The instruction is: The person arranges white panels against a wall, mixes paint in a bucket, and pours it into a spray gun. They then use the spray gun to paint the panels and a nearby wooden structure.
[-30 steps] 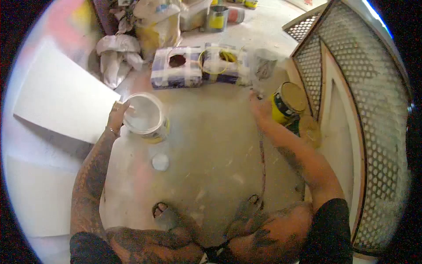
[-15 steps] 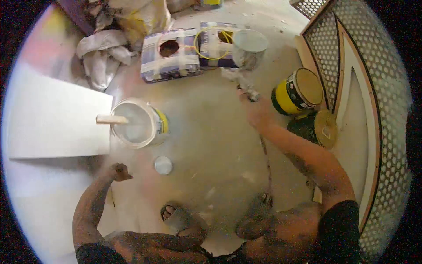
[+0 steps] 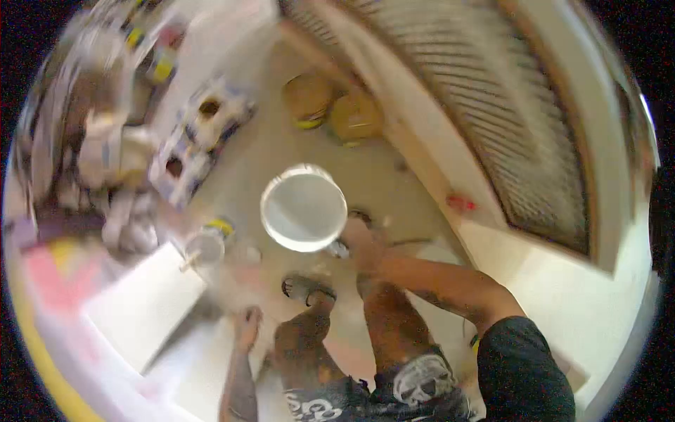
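Observation:
A large pale bucket (image 3: 304,207) hangs above the floor, its round opening facing me. My right hand (image 3: 357,240) is closed at its lower right side, with a silvery bit of material beside the fingers; the exact grip is blurred. Low on the left, my left hand (image 3: 247,325) hangs with loosely curled fingers and nothing visible in it. Past it, an open tub (image 3: 205,249) with a yellow band has a wooden stick across its rim, near a white board (image 3: 148,302). A small pale round object (image 3: 249,254) lies beside the tub.
Two wrapped boxes with holes (image 3: 209,107) lie at the upper left, near crumpled sacks (image 3: 130,221). Two lidded pails (image 3: 355,116) stand at the top middle. A perforated framed panel (image 3: 478,119) leans along the right, with a red item (image 3: 461,204) near its lower edge.
The view has swung to the right and blurred. The pale bucket, earlier beyond my right hand by the boxes, is now closer and beside that hand.

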